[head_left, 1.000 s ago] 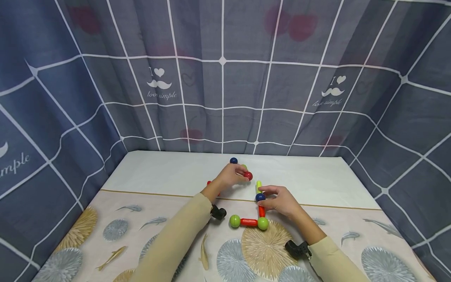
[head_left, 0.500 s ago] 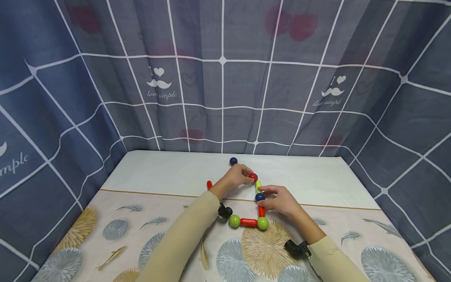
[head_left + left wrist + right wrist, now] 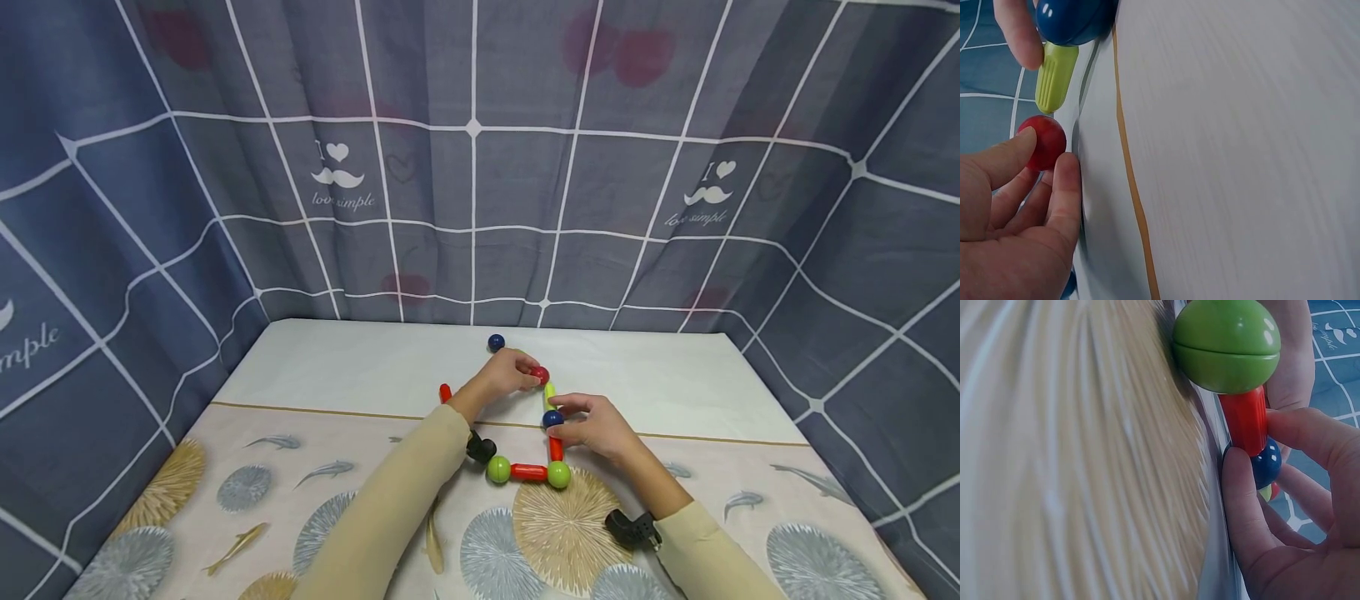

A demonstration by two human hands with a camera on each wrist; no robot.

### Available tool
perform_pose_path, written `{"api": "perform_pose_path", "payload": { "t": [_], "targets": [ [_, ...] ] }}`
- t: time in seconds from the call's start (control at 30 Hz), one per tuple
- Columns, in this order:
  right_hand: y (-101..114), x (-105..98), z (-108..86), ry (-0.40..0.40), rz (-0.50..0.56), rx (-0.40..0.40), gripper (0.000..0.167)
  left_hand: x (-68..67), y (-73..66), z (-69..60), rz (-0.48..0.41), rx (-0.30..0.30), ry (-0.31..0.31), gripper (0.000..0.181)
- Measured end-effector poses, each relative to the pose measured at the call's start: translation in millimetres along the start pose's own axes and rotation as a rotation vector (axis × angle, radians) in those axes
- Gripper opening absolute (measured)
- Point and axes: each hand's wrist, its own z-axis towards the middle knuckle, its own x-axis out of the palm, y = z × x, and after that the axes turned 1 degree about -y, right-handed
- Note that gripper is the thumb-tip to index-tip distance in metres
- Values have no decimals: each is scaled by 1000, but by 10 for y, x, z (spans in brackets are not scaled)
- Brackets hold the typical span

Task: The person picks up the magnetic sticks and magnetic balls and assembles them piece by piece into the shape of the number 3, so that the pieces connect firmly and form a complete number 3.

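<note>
My left hand (image 3: pixel 510 372) pinches a red ball (image 3: pixel 1046 142) between thumb and fingers. The ball meets the far tip of a yellow-green rod (image 3: pixel 1057 78); whether the two are joined, I cannot tell. That rod runs to a dark blue ball (image 3: pixel 552 419), which my right hand (image 3: pixel 596 423) grips from the right side. From the blue ball a red rod (image 3: pixel 1245 422) leads toward the near side to a green ball (image 3: pixel 558 474). Another red rod (image 3: pixel 529 472) lies crosswise from there to a second green ball (image 3: pixel 498 469).
Beyond my left hand lies a loose blue ball (image 3: pixel 496 342). A separate red rod (image 3: pixel 446 392) shows partly behind my left forearm. A patterned cloth (image 3: pixel 360 517) covers the near table, white surface (image 3: pixel 637 375) the far part. A checked curtain (image 3: pixel 420 183) encloses the back and sides.
My left hand has carried the red ball rightward to the yellow-green rod's tip. A green ball that showed behind that hand is now hidden. My right hand has stayed in place.
</note>
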Motion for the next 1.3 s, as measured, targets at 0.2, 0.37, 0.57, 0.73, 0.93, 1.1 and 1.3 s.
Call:
{"api": "perform_pose_path", "payload": {
  "t": [0.2,0.37,0.57,0.73,0.93,1.1,1.3],
  "targets": [
    [10,-1,-7,0,-1,2,52,14,1,23,30,11,0,30],
    [11,-8,4,-2,-5,5,53,24,5,42,50,10,5,30],
    [-1,-13,17,1,-10,1,53,26,1,48,72,20,13,30],
    [-6,-9,14,8,-5,-6,53,26,9,37,74,30,24,30],
    [-3,2,7,12,2,-1,53,19,20,10,61,18,29,32],
    [-4,0,15,15,4,0,53,0,14,-25,46,3,43,34],
    [-7,-6,18,9,-1,6,53,-15,12,-48,39,15,57,36]
  ]
}}
